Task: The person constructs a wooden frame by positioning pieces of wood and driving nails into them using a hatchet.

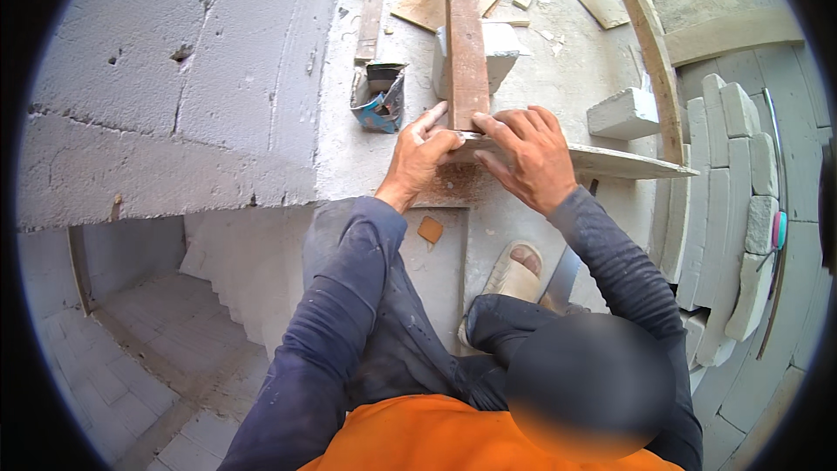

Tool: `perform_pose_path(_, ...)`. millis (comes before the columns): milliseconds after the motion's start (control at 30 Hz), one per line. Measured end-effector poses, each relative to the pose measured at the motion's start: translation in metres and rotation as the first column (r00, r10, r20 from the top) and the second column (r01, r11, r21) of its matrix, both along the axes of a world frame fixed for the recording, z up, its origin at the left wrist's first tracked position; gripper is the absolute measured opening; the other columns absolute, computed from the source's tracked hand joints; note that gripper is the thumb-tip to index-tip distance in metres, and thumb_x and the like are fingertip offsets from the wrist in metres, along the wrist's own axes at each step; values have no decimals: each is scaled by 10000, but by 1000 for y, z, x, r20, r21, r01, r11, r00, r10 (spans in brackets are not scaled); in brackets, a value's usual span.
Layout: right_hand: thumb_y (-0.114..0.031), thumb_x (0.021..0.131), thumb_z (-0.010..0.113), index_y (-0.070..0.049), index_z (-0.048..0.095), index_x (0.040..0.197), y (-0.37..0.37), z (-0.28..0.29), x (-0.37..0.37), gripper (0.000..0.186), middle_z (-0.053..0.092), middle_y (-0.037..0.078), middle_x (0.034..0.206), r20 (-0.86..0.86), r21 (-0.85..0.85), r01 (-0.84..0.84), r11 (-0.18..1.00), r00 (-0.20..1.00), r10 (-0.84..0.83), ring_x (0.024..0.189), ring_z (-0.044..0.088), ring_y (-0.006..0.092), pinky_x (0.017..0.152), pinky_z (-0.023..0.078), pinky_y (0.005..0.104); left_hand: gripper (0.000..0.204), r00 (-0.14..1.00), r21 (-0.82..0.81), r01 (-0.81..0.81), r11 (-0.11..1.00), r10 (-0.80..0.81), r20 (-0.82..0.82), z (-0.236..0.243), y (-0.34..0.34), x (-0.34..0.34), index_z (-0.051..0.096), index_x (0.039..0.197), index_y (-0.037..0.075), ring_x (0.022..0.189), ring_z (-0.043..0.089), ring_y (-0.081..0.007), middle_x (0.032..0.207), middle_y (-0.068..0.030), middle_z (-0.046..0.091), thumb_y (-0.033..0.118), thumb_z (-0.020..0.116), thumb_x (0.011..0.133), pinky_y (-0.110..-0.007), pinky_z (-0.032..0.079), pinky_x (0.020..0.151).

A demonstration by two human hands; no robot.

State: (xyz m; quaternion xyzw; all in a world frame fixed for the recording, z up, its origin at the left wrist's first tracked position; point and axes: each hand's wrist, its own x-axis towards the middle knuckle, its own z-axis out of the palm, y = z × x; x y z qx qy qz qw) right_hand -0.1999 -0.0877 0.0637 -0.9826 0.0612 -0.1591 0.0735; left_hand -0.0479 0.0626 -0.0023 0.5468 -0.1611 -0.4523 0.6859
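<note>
A long reddish-brown wooden plank (466, 52) runs away from me, propped over a white block (501, 59). Across its near end lies a thin pale board (632, 163), its pointed tip reaching out to the right. My left hand (418, 157) pinches the board's left part at the plank's corner, the index finger along the plank's side. On the other side, my right hand (527, 157) grips the board's edge with the thumb below, its fingertips touching the plank's end. Reddish sawdust (458, 179) lies below the board, between my hands.
A torn carton (379, 98) stands left of the plank. To the right are another white block (623, 113), a curved timber (654, 61) and stacked blocks (719, 209). A saw blade (564, 277) shows near my sandalled foot (513, 275). Left, a grey block wall (174, 70) rises above a stairwell (174, 323).
</note>
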Motion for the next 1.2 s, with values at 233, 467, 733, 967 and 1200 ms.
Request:
perform_pose_path(233, -265, 884, 846, -160, 705, 1364, -11, -15, 8, 511, 753, 61, 1007, -4, 138, 11, 990, 1000, -11, 896, 712, 261, 872, 556, 392, 806, 978, 15, 92, 996, -93, 184, -2, 11, 5, 395, 1638, 2, 1294, 626, -247, 1426, -174, 651, 270, 737, 959, -396, 507, 1109)
perform_pose_path(467, -209, 883, 852, -161, 734, 1357, -11, -19, 6, 491, 768, 66, 943, 102, 260, -8, 966, 995, -19, 805, 716, 245, 730, 576, 369, 366, 442, -52, -148, 988, 113, 890, 12, 22, -2, 761, 1265, 79, 1085, 750, -305, 1200, -124, 759, 63, 806, 902, -385, 604, 914)
perform_pose_path(733, -244, 908, 827, -149, 733, 1340, -21, -21, 2, 452, 752, 81, 927, 60, 358, -11, 934, 998, -11, 809, 712, 251, 742, 582, 378, 340, 337, -59, -168, 984, 114, 935, 15, 14, -12, 768, 1229, 25, 960, 771, -303, 1087, -148, 775, -8, 790, 891, -366, 600, 828)
perform_pose_path(967, -258, 902, 830, -101, 741, 1269, -29, -30, -5, 409, 747, 87, 912, 84, 324, -16, 946, 996, -12, 815, 708, 267, 752, 560, 407, 294, 378, -55, -210, 976, 134, 916, 13, 13, -15, 778, 1197, 7, 983, 777, -277, 1110, -161, 781, -5, 789, 904, -350, 600, 866)
perform_pose_path(1200, -193, 880, 840, -132, 768, 1224, -17, -24, 2, 357, 744, 51, 907, 163, 295, -53, 954, 987, 4, 798, 692, 240, 756, 537, 372, 165, 658, -55, -372, 927, 305, 689, 3, 13, -35, 759, 1093, -14, 1062, 748, -252, 1144, -169, 773, 8, 782, 931, -334, 582, 926)
